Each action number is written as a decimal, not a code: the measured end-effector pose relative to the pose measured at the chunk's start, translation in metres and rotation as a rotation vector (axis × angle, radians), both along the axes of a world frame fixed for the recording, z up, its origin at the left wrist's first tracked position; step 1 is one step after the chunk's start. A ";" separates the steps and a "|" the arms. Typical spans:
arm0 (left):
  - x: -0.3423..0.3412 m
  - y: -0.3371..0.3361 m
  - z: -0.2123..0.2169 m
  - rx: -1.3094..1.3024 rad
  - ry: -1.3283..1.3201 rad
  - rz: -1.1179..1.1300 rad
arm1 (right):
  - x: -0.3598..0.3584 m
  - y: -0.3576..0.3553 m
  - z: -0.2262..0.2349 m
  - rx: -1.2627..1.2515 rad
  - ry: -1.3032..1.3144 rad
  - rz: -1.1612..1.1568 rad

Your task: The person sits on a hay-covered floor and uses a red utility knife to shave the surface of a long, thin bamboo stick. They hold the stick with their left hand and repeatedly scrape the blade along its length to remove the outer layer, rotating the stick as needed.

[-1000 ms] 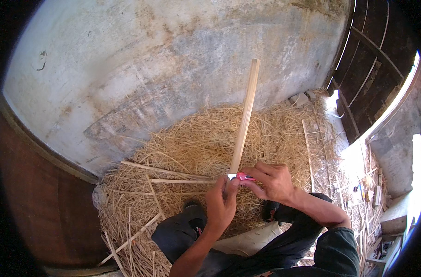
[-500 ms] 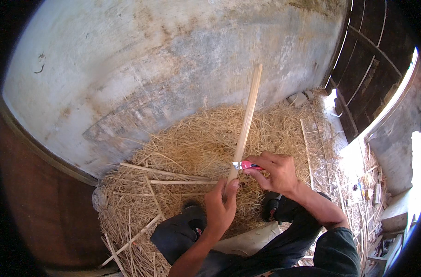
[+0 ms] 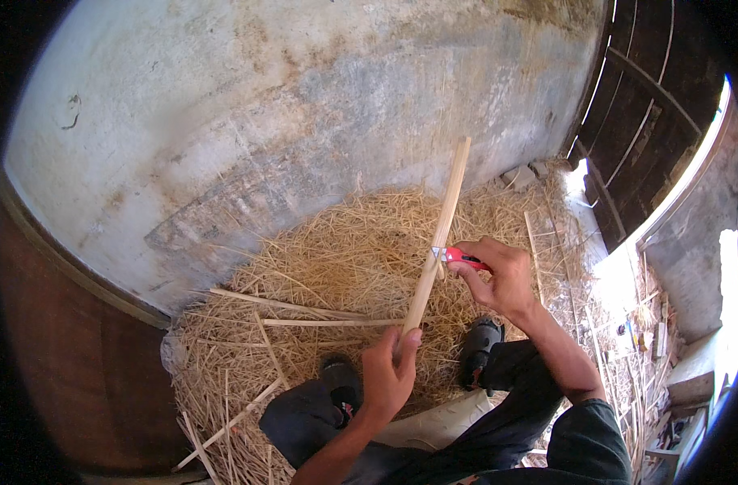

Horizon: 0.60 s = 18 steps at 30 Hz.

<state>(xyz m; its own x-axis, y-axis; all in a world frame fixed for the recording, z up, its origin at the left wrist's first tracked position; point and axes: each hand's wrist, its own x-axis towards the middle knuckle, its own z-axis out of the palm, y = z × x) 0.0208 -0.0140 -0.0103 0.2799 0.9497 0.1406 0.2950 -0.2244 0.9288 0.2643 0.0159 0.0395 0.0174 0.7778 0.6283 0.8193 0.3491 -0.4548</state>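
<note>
Seemingly for steadiness, the left hand [image 3: 391, 373] closes its fingers on the near end of a long, pale wooden strip [image 3: 450, 202] above loose golden straw [image 3: 344, 242]; the right hand [image 3: 505, 279] grips a red-handled knife [image 3: 466, 259] (blade [image 3: 439, 254] against the strip).

Stained pale wall [image 3: 304, 121], dark wooden boards [image 3: 676, 101]

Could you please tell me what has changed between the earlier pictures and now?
The right hand moved forward along the wooden strip with the red knife, away from the left hand. The strip's far end sits lower in the picture; a pale shaving now curls by the blade. Both hands kept their holds, and the straw looks unchanged.
</note>
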 end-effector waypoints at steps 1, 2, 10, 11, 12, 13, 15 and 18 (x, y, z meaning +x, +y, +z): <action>0.000 -0.001 -0.001 -0.017 0.015 0.002 | 0.001 0.001 0.000 0.016 0.002 -0.005; -0.001 -0.002 -0.001 -0.023 0.009 0.005 | 0.001 0.001 -0.002 0.031 0.007 -0.008; -0.011 -0.013 -0.012 -0.067 0.053 -0.065 | 0.030 0.018 0.011 0.006 0.075 -0.181; -0.014 -0.015 -0.014 -0.078 0.063 -0.074 | 0.035 0.020 0.008 -0.006 0.077 -0.188; -0.016 -0.017 -0.017 -0.088 0.073 -0.082 | 0.040 0.022 0.006 -0.019 0.079 -0.194; -0.018 -0.018 -0.020 -0.098 0.084 -0.091 | 0.046 0.026 0.002 0.025 0.076 -0.223; -0.020 -0.019 -0.024 -0.129 0.069 -0.124 | 0.062 0.040 -0.002 0.122 0.062 -0.276; -0.024 -0.029 -0.025 -0.176 0.088 -0.171 | 0.108 0.050 -0.004 0.031 0.123 -0.488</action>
<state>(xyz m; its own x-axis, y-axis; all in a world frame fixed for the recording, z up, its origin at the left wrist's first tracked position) -0.0032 -0.0430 -0.0352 0.4420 0.8953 -0.0544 0.3481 -0.1153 0.9303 0.3719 0.0659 0.0350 0.4492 0.6416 0.6218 0.8317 -0.0461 -0.5533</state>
